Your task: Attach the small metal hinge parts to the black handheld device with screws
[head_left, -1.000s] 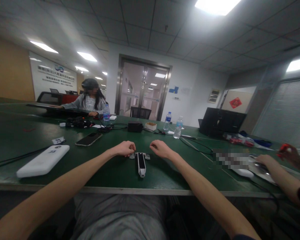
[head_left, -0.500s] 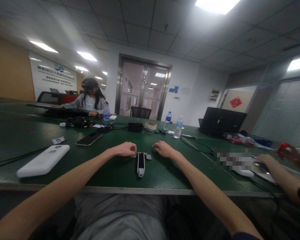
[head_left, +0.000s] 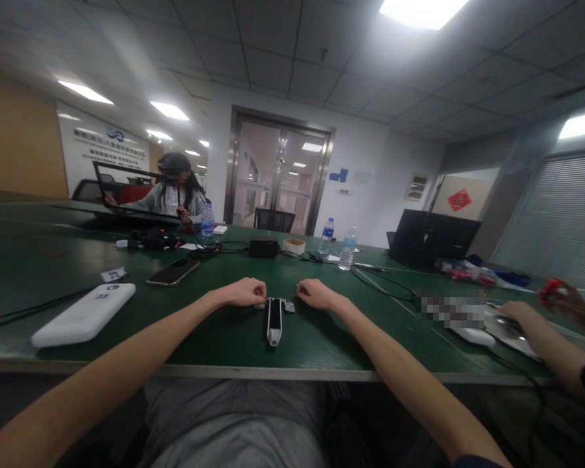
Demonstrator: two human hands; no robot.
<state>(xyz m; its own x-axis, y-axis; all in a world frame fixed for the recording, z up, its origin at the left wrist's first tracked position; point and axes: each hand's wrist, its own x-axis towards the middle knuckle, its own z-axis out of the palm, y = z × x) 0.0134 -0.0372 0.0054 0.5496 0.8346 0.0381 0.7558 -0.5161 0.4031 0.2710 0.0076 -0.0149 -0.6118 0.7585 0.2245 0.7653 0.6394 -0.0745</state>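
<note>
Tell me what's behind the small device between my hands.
Behind the small device lies green tabletop, then a black box and a white box, with a chair beyond. The black box's far side and the chair's lower part are hidden.

The left hand [head_left: 247, 292] hides its own fingertips, so I can't see whether they pinch the grey piece [head_left: 259, 305] beside them; nor can I tell if the right hand [head_left: 316, 294] holds anything. Blocky squares [head_left: 451, 309] mask something on the table [head_left: 322, 354]. The wall sign [head_left: 108, 148] has blurred lettering; the brightest ceiling light [head_left: 424, 12] is cut off above.
</note>
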